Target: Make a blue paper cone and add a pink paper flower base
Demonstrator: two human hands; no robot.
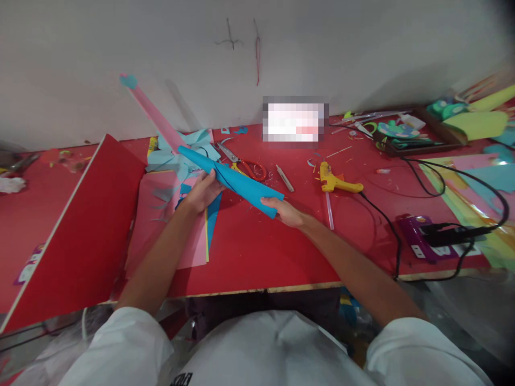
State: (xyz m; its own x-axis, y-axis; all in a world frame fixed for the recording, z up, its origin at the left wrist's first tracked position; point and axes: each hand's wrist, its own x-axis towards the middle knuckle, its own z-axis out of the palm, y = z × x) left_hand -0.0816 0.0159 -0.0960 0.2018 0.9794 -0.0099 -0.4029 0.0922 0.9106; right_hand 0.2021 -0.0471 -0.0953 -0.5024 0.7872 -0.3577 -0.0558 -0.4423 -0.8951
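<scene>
A blue paper (pixel 241 182), curled into a long narrow roll, is held in the air over the red table (pixel 257 252). My left hand (pixel 205 190) grips it from below near its middle, fingers wrapped on its lower edge. At the lower right end, my right hand (pixel 284 210) pinches it, thumb on top. Beyond the roll's upper left end, a long pink paper strip (pixel 156 118) with a blue tip slants up toward the wall. Pink sheets (pixel 193 241) lie under my left forearm, with light blue paper scraps (pixel 193 147) behind them.
Red-handled scissors (pixel 253 169), a cutter (pixel 285 178) and a yellow glue gun (pixel 340 184) lie on the table. Right of them are a purple power strip (pixel 414 252), black cables and a brown tray (pixel 458 142). A red divider (pixel 84 230) stands at the left.
</scene>
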